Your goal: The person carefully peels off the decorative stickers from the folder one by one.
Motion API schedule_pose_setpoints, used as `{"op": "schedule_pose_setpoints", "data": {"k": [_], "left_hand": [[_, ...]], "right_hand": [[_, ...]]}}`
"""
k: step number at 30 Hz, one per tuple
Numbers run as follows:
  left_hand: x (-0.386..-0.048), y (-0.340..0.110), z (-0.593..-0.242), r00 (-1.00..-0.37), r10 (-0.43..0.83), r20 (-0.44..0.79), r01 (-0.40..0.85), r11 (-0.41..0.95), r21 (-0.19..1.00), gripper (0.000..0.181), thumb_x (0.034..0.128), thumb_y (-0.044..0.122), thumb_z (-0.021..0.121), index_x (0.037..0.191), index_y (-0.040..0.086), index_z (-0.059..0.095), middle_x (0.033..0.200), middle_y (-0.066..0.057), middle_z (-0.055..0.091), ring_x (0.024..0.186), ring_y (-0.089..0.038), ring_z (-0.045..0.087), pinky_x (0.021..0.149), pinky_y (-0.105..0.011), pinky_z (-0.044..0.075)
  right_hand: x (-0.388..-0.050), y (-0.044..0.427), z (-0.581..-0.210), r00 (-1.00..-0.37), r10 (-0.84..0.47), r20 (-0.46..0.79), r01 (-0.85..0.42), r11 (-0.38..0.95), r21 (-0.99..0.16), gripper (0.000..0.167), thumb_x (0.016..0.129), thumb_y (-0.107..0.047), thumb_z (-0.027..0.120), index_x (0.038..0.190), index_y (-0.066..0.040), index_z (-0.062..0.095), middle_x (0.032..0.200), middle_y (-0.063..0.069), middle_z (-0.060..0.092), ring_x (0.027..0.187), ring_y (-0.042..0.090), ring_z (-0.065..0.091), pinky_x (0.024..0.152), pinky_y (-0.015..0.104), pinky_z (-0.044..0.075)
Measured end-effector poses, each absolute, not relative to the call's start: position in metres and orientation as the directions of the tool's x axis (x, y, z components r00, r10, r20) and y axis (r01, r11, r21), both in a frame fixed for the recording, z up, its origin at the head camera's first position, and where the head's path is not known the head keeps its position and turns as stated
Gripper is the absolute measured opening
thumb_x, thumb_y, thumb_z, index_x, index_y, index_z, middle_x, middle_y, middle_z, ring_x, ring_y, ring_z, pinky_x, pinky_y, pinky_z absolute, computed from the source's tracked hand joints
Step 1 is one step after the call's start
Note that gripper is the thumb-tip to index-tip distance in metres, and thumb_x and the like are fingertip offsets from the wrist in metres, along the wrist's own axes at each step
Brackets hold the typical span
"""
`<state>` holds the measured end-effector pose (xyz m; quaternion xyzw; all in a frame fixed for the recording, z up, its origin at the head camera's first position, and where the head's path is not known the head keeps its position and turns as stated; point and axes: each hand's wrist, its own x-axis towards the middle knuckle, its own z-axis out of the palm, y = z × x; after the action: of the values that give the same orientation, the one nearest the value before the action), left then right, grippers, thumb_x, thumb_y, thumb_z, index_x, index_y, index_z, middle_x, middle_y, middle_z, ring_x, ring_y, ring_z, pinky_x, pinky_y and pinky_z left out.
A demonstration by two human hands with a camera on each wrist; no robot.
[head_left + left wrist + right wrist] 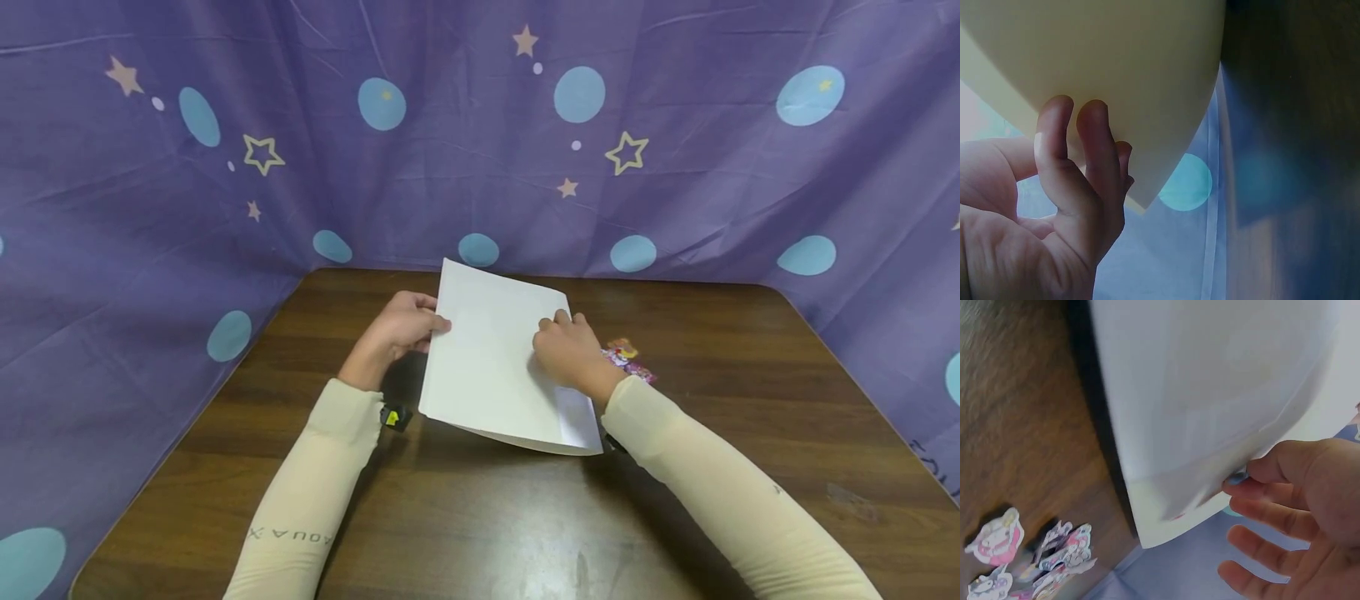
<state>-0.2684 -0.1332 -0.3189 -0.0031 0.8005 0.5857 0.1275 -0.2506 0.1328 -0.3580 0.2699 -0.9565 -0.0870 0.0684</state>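
Observation:
A white paper folder or folded sheet (487, 350) is held up tilted above the table, its near edge slightly parted. My left hand (405, 323) grips its left edge, thumb on the front; in the left wrist view its fingers (1099, 137) lie bent against the back. My right hand (566, 350) is over the right part of the front. In the right wrist view the right thumb and forefinger pinch the edge of a clear plastic film (1210, 437) that lies over the white paper. A shiny strip of this film shows near the lower right corner in the head view.
Several cartoon stickers (622, 354) lie on the brown wooden table (480, 517) just right of the right wrist. A small clear scrap (851, 502) lies at the far right. A purple curtain (480, 150) with stars hangs behind and at both sides.

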Motion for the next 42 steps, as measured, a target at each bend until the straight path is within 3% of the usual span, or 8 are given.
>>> {"op": "schedule_pose_setpoints", "data": {"k": [8,24,33,42], "left_hand": [[-0.27,-0.134,-0.318,-0.969,0.144,-0.2,-0.145,0.325,0.934,0.042,0.0936,0.0,0.065,0.132,-0.011,0.054,0.11,-0.023,0.064,0.075,-0.021,0.069,0.059,-0.029,0.059],[-0.27,-0.136,-0.319,-0.969,0.133,-0.208,-0.157,0.318,0.935,0.041,0.0932,0.0,0.065,0.132,-0.01,0.053,0.11,-0.022,0.063,0.075,-0.021,0.068,0.058,-0.03,0.059],[-0.269,-0.136,-0.319,-0.97,0.133,-0.202,-0.15,0.323,0.934,0.041,0.0936,0.0,0.065,0.131,-0.01,0.053,0.11,-0.023,0.063,0.074,-0.021,0.068,0.057,-0.029,0.058],[-0.268,-0.136,-0.32,-0.97,0.136,-0.199,-0.148,0.314,0.938,0.04,0.0936,0.0,0.065,0.131,-0.01,0.054,0.108,-0.023,0.063,0.073,-0.02,0.068,0.057,-0.029,0.058]], "right_hand": [[-0.251,0.148,-0.347,-0.872,-0.478,0.103,-0.464,0.875,0.137,0.022,0.097,-0.012,0.056,0.085,-0.006,0.073,0.088,0.009,0.059,0.094,0.035,0.055,0.076,0.049,0.046],[-0.257,0.192,-0.352,-0.901,-0.432,0.041,-0.425,0.897,0.121,0.014,0.094,-0.02,0.072,0.084,-0.01,0.072,0.095,0.01,0.064,0.099,0.04,0.055,0.086,0.058,0.047],[-0.261,0.215,-0.362,-0.91,-0.414,0.01,-0.411,0.905,0.113,0.008,0.093,-0.016,0.072,0.089,-0.009,0.073,0.099,0.013,0.067,0.101,0.044,0.056,0.085,0.061,0.048],[-0.261,0.222,-0.367,-0.922,-0.387,-0.016,-0.386,0.916,0.112,0.008,0.091,-0.008,0.066,0.084,-0.009,0.07,0.098,0.015,0.068,0.1,0.045,0.057,0.082,0.062,0.048]]}}
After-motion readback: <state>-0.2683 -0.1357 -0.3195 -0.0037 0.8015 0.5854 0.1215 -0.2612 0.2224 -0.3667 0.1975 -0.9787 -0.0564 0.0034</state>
